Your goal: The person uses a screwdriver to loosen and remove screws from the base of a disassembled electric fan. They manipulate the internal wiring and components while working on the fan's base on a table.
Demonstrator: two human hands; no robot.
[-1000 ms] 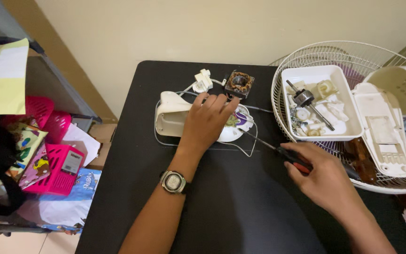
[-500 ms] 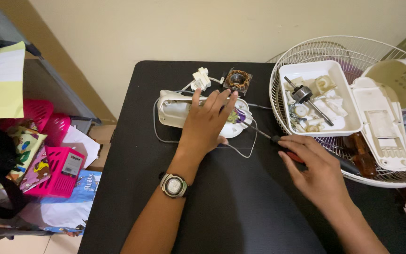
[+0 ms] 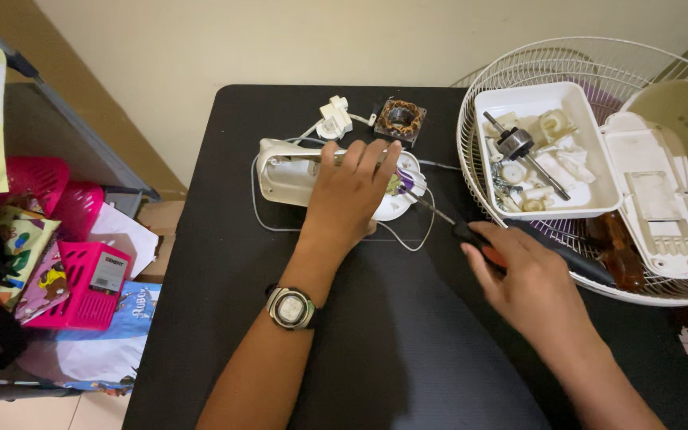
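Observation:
My left hand point(image 3: 349, 195) lies flat on a white plastic fan housing point(image 3: 287, 170) on the black table point(image 3: 384, 342), holding it down. A wristwatch point(image 3: 290, 306) is on that arm. My right hand point(image 3: 527, 279) grips a screwdriver point(image 3: 471, 232) with a black and red handle; its metal tip reaches into the housing beside my left fingers, among coloured wires. A copper-wound motor stator point(image 3: 399, 119) and a small white part point(image 3: 334, 120) lie just beyond the housing.
A white wire fan guard point(image 3: 599, 60) sits at the right with a white tray point(image 3: 568, 99) of small parts and a white cover plate point(image 3: 654, 203) on it. Pink baskets point(image 3: 73, 279) and clutter lie on the floor at the left.
The view has shifted slightly. My left hand spread its fingers flatter over the housing, and my right hand brought the screwdriver tip closer into the housing.

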